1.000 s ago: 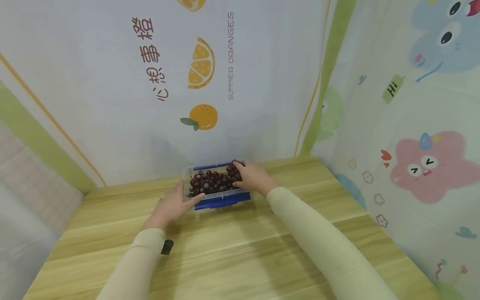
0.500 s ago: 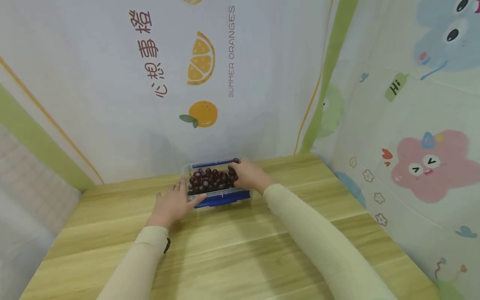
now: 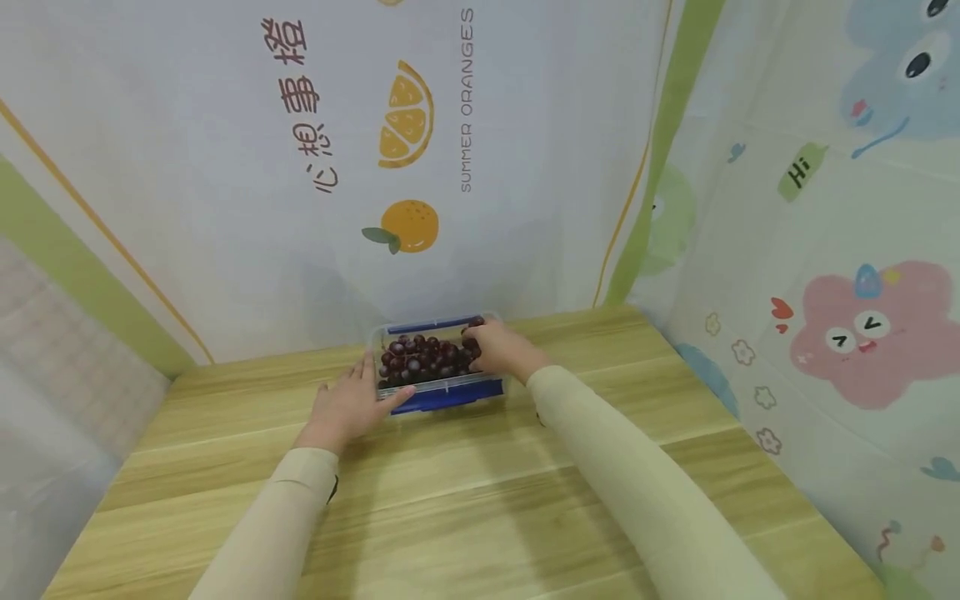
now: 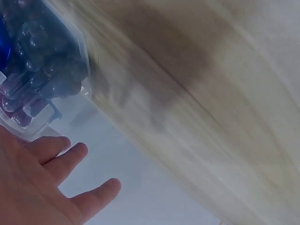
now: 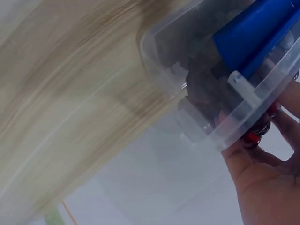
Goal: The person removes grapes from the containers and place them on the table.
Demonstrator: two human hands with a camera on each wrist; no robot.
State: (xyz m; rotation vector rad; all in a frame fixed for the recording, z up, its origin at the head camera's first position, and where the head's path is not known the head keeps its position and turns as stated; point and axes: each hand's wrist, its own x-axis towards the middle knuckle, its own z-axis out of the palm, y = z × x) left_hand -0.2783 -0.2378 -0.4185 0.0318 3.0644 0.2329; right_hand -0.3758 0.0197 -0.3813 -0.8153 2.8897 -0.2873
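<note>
A clear plastic food container (image 3: 447, 397) with blue side clips stands at the back of the table. Dark purple grapes (image 3: 420, 360) lie heaped inside it. My left hand (image 3: 347, 410) rests against the container's left end, thumb on the front rim and fingers along the side. The left wrist view shows its fingers (image 4: 68, 161) fairly straight and spread. At the right end, my right hand (image 3: 504, 348) reaches over the rim and holds grapes with curled fingers; a few red-dark grapes (image 5: 251, 138) show between them in the right wrist view. Its fingertips are partly hidden.
The wood-grain table (image 3: 450, 492) extends toward me. Close behind the container hangs a white curtain (image 3: 510, 250) printed with oranges. A second printed curtain (image 3: 750, 233) borders the table on the right.
My right hand has sunk its fingers deeper among the grapes at the right end and closed round some. The left hand has stayed on the container. The head view has shifted slightly.
</note>
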